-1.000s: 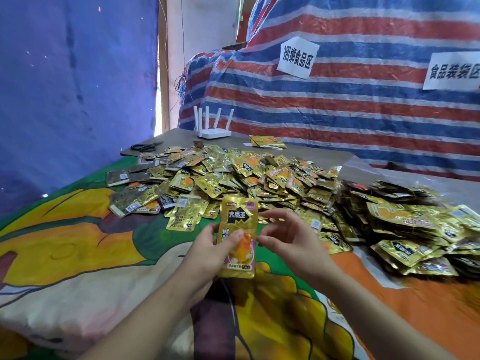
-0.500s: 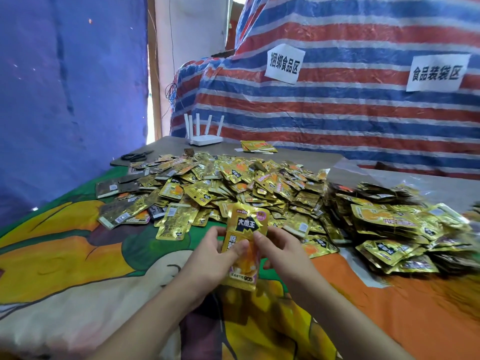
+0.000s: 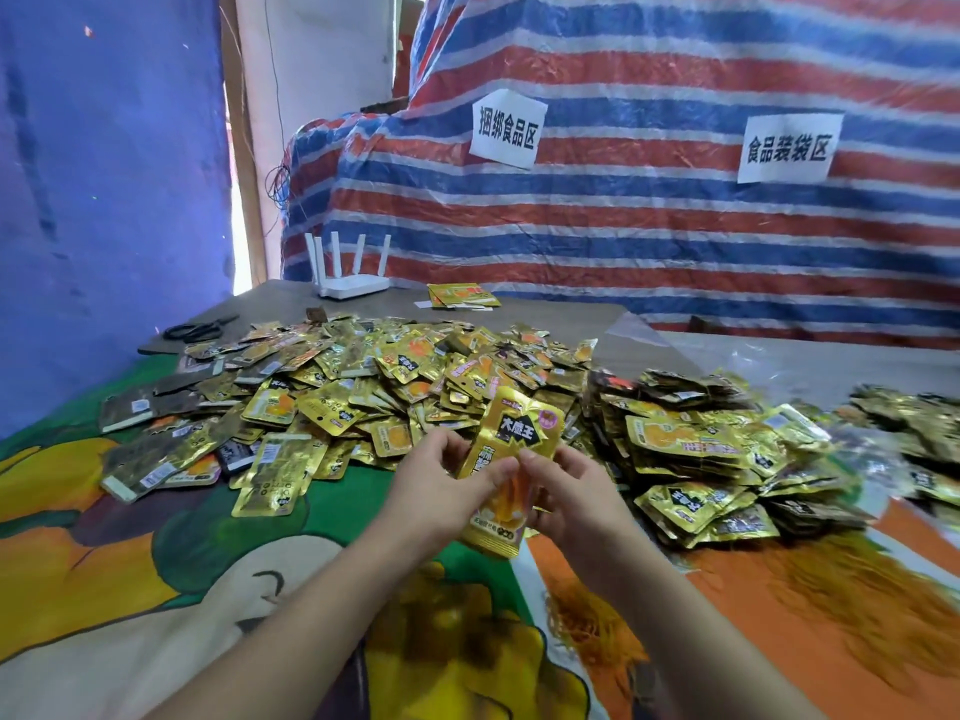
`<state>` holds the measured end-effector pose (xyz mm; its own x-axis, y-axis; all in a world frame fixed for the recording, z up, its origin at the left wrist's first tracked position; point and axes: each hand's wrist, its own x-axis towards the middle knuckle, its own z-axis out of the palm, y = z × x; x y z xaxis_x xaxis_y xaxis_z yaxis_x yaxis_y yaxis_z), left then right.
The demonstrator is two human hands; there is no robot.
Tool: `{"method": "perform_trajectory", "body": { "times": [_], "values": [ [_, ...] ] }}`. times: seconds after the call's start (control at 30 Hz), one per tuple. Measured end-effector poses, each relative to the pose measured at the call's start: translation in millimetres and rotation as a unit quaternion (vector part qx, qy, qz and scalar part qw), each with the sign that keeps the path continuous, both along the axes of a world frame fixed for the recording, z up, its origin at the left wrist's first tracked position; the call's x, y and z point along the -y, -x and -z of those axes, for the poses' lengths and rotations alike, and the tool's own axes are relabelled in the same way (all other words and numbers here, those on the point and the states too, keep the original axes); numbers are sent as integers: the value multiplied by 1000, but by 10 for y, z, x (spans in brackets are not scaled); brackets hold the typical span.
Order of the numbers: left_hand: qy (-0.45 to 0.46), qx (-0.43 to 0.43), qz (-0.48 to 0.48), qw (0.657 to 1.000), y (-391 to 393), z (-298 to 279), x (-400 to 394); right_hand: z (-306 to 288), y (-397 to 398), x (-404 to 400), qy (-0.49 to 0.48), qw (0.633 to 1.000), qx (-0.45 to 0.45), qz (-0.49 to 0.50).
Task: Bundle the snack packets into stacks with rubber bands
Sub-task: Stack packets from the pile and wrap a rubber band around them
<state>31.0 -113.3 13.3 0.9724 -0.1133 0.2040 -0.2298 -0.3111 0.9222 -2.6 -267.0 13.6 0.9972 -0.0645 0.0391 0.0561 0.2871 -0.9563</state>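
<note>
Head view: both hands grip one packet stack.
Left hand [image 3: 434, 491] and right hand [image 3: 576, 498] pinch the gold snack-packet stack [image 3: 511, 467]; loose packet pile [image 3: 363, 387] at 11 o'clock.

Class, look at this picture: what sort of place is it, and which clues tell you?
Probably a makeshift food-packing workshop: a heap of snack packets covers the table, paper zone signs hang on a striped tarp, and both hands hold a stack of packets.

white router [image 3: 353, 283], black scissors [image 3: 200, 330], paper signs [image 3: 508, 129]
</note>
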Motion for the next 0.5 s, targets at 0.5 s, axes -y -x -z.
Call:
{"method": "perform_trajectory", "body": {
  "times": [0.5],
  "values": [
    [-283,59,8,957,-573,175,1,-387,-912,2617,7,897,-161,413]
  ]
}}
